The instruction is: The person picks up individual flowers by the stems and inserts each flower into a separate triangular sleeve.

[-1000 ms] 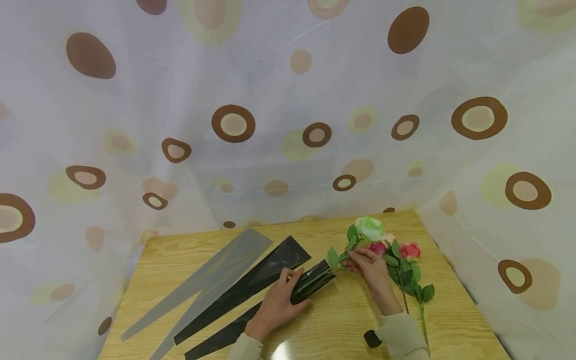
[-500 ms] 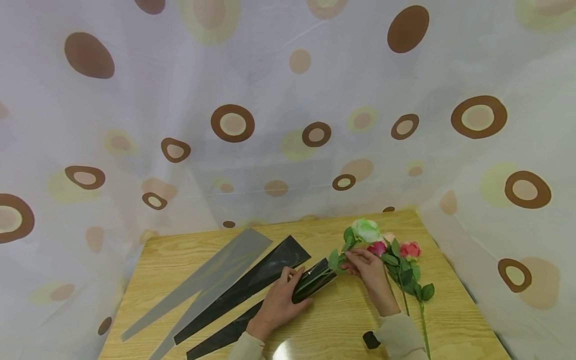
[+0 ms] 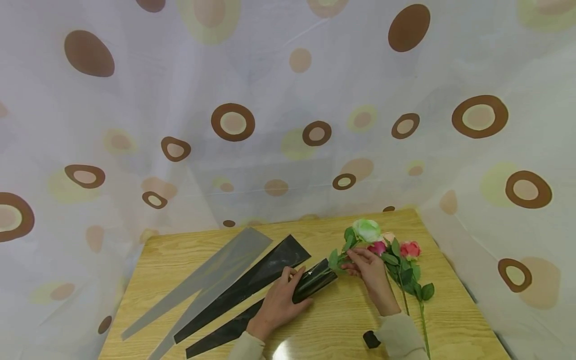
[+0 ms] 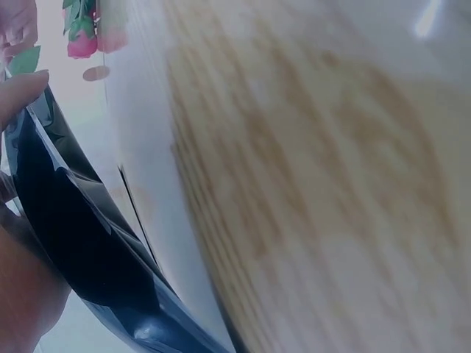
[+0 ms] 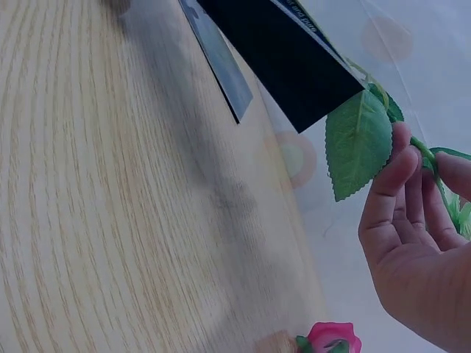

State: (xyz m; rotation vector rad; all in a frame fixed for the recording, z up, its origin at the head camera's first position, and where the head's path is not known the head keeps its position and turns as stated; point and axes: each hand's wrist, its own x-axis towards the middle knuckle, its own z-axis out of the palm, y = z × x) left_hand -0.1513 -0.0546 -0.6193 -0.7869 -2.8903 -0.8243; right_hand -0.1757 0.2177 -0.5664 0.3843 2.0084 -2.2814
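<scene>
our two hands join a pale green flower (image 3: 367,230) and a rolled black sleeve (image 3: 316,284)
we grip the sleeve low over the wooden table (image 3: 342,320) with the left hand (image 3: 279,300), fingers curled round it, while the right hand (image 3: 372,276) pinches the flower's stem just below the bloom; that stem runs into the sleeve's open end, its bloom outside. pink flowers (image 3: 410,251) lie beside our right hand, a flat black sheet (image 3: 270,270) near our left.
</scene>
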